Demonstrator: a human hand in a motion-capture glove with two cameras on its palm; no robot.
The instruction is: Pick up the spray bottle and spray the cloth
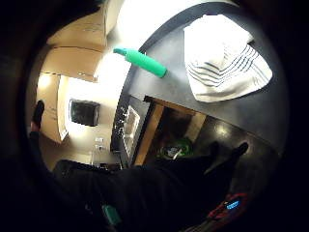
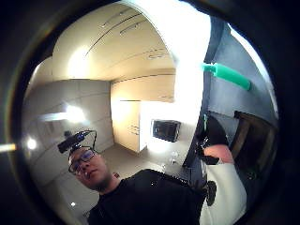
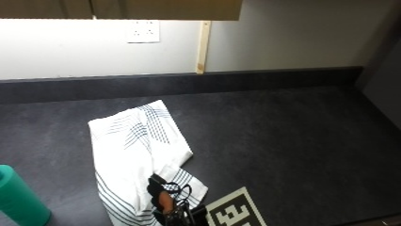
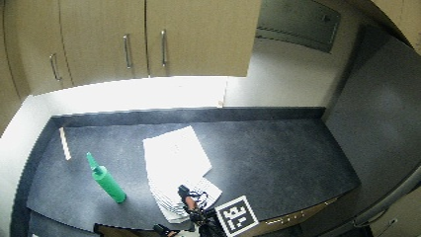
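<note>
Tall green plastic spray bottle (image 4: pixel 105 178): upright on dark bench (image 3: pixel 282 141), beside white striped cloth (image 3: pixel 139 150), untouched. Gloved right hand (image 3: pixel 164 197): over cloth's near edge, finger state cannot be told. Advice: reach across the cloth, grasp the bottle's body below the nozzle.

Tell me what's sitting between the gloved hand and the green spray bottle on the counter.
In the wide outside view, the striped end of the white cloth lies between the gloved right hand and the green spray bottle, then bare dark counter up to the bottle.
</note>
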